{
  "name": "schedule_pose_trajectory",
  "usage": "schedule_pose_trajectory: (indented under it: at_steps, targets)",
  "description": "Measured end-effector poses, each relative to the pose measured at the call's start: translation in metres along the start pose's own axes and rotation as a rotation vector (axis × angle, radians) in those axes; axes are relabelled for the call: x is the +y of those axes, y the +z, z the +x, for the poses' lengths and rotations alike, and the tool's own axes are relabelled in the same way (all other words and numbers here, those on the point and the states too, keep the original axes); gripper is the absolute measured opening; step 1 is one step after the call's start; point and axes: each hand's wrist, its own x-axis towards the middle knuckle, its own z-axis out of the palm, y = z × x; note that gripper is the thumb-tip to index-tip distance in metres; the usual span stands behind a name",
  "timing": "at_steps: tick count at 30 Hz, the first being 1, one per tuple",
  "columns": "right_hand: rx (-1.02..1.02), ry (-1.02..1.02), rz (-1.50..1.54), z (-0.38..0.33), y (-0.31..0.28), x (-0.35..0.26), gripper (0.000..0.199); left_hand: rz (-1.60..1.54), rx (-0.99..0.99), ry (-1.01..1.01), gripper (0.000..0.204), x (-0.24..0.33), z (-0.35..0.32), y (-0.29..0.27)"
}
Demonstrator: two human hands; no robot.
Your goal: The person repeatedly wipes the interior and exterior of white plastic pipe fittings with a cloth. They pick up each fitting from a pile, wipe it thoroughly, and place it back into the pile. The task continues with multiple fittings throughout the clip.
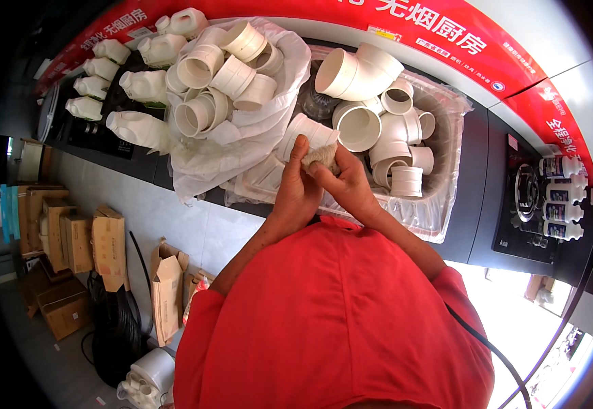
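My left hand [298, 185] is closed on a white plastic pipe fitting [302, 131], with its thumb up along the near side. A beige-grey cloth [323, 157] is bunched at the near end of that fitting, pinched in my right hand [351, 187]. Both hands touch near the cloth, and the undersides of the fingers are hidden. Just beyond them a plastic-lined tub [447, 146] holds several white pipe fittings, among them a large elbow [371, 73] and a wide-mouthed fitting [359, 127]. To the left, a white sack [221, 160] is heaped with more fittings [231, 75].
White jugs [145, 87] stand at the far left of the dark counter [472, 177]. Labelled bottles [562, 191] line a dark cooktop [514, 235] at the right. Cardboard boxes [109, 238] and coiled black hose [112, 334] lie on the floor at left. A black cable [494, 347] runs past my right side.
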Motion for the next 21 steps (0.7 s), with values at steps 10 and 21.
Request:
schedule_pose_trajectory:
  at_steps: [10, 21]
  targets:
    - [0.069, 0.287, 0.645, 0.003, -0.002, -0.047, 0.036, 0.172, -0.094, 0.325, 0.056, 0.012, 0.014, 0.009]
    - [-0.009, -0.123, -0.035, -0.010, 0.006, 0.007, 0.031, 0.351, 0.071, 0.095, 0.052, 0.020, 0.004, 0.018]
